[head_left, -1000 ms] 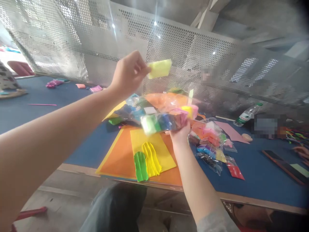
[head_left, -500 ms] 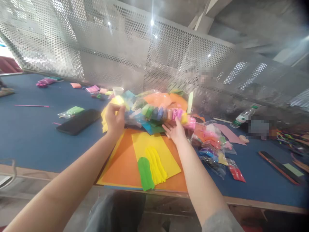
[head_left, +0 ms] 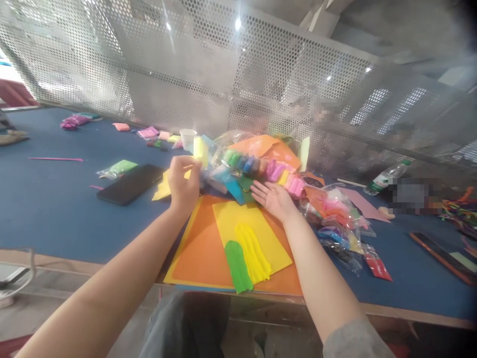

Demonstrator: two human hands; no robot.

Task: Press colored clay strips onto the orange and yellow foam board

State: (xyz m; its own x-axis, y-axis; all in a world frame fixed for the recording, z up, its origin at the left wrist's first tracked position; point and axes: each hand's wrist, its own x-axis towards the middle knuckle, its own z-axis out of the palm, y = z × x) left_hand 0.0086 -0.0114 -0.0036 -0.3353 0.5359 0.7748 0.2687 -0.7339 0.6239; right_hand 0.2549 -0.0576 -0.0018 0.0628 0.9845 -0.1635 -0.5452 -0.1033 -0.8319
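Note:
My left hand (head_left: 184,183) is closed, fingers pinched at a small pale yellow piece (head_left: 200,150) that stands up from the fingertips; whether it is clay or paper I cannot tell. My right hand (head_left: 274,200) lies palm up, fingers spread, just in front of a row of coloured clay packs (head_left: 257,166) in clear wrapping. Between my forearms, an orange sheet (head_left: 197,243) carries a yellow sheet (head_left: 229,219). On these lie a wavy yellow clay strip (head_left: 254,253) and a flat green clay piece (head_left: 238,267), side by side.
Left of my hands lie a black phone (head_left: 130,184) and a green packet (head_left: 121,168). A white cup (head_left: 188,138) stands behind. To the right are bagged clay packs (head_left: 337,216), a red packet (head_left: 377,262), a water bottle (head_left: 387,179) and a dark long case (head_left: 439,256).
My right hand has drawn back from the clay packs and its palm has turned up more. The yellow piece in my left hand now stands upright. The view has shifted slightly left.

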